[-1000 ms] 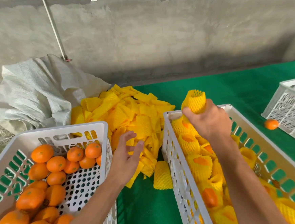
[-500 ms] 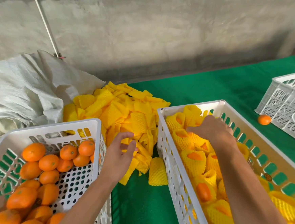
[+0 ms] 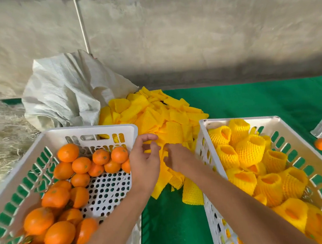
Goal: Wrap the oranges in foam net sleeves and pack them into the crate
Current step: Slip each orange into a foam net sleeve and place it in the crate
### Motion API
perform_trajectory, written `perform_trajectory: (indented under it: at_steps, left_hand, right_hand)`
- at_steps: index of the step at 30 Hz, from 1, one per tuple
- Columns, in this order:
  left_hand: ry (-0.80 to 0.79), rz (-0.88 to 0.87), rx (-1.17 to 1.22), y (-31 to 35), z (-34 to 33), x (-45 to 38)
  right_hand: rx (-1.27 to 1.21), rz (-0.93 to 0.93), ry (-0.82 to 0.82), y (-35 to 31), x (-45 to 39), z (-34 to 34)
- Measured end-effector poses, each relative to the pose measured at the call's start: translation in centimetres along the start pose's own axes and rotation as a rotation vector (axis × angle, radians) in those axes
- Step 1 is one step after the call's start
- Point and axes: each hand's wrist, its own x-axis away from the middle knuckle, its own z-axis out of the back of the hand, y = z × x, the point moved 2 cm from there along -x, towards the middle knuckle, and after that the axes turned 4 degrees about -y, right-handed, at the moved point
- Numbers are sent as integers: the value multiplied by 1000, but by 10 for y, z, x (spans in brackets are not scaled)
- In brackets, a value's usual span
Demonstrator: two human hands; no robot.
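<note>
- Left hand, fingers loosely curled, over foam net sleeves pile between both crates.
- Right hand reaching into same pile; grip cannot be told.
- Bare oranges in left crate; wrapped ones in right crate.

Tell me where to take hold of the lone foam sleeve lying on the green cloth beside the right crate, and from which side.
Pinch the foam sleeve by its near, wider open edge, coming from above and from the left. It lies flat on the green cloth, so a thin edge grip probably suits it better than a wrap. The right crate presses close on its right, and the sleeve pile crowds its far end.
</note>
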Motion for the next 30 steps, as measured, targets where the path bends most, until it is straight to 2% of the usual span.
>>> perform_trajectory:
  at_steps: [3,6,10,13,17,19,21,22,25,26,27,30]
  left_hand:
    - [-8,17,18,1,-1,1]
    - [-1,13,30,1,0,1]
    - [-20,30,28,-3,-2,-2]
    - [-75,-36,60,7,-4,5]
    - [59,-117,108,13,20,0]
    - [181,-110,-31,0,46,-21]
    - [259,32,-306,-31,72,-45]
    - [242,145,-466,-50,84,-56]
    - [15,538,-873,-101,108,-77]
    - [-60,618,-960,-113,114,-80]
    - [-112,647,-1007,-123,119,-83]
    - [-168,577,-1003,-141,130,-93]
  right_hand:
    - [-28,-94,-152,8,-26,-21]
    - [-88,-121,-173,15,-42,-38]
    - [-177,-86,-20,8,-40,-30]
    - [-521,-24,107,-21,-15,-7]
    - [-421,-25,173,-38,12,9]
    - [-451,21,218,-36,24,16]
    - [-445,51,251,-32,31,17]
    - [-433,65,253,-28,32,16]
    - [-411,68,227,-19,30,11]
    - [-378,66,196,-18,28,10]
    - [-339,74,173,-16,26,9]
    - [-297,81,179,-12,20,10]
